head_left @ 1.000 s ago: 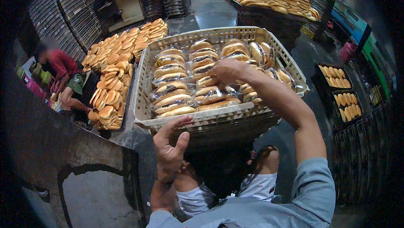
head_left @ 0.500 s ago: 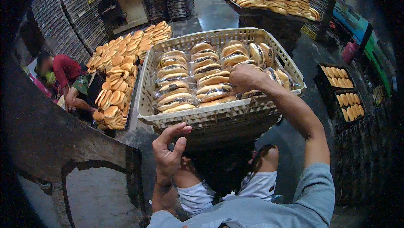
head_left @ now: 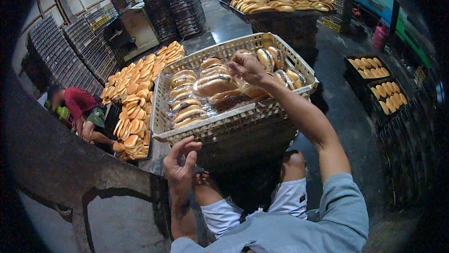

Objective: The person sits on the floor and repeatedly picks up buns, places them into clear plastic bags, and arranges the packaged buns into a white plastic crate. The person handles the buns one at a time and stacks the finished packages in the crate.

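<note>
Sliding left and away from the near rim since a half-second ago, the right hand (head_left: pixel 248 68) is now hovering over the middle of the white plastic crate (head_left: pixel 206 56), fingers curling; whether they're pinching plastic, we can't tell. Just beside those fingers, on the left, a bagged bun (head_left: pixel 216 85) is lying in the crate. Filled buns in clear bags (head_left: pixel 187 106) are filling the part ahead of the left hand (head_left: pixel 181 163), which is hanging empty by the near rim, thumb and fingers parting. Beyond it, leftward, loose buns (head_left: pixel 133 92) are spreading in heaps.
</note>
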The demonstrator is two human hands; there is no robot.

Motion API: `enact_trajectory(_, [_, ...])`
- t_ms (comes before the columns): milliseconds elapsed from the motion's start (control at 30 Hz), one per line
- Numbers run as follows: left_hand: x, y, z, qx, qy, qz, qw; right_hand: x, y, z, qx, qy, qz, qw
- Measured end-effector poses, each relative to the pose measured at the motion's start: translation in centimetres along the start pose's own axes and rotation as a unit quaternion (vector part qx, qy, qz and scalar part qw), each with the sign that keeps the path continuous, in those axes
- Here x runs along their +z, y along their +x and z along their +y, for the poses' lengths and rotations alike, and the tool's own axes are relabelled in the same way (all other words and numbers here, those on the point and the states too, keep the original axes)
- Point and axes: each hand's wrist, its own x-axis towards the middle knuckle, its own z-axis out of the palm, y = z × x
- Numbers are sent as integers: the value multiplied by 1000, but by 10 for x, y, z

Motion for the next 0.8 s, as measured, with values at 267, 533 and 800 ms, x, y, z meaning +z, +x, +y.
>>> enact_trajectory(267, [12, 2, 2, 33, -7, -34, 999, -20, -14, 4, -16, -201, -14, 979])
enact_trajectory(533, [16, 77, 30, 278, 415, 50, 865, -4, 5, -20, -68, 78, -14, 994])
enact_trajectory(800, [14, 101, 26, 56, 199, -159, 965, -11, -11, -117, -103, 88, -86, 987])
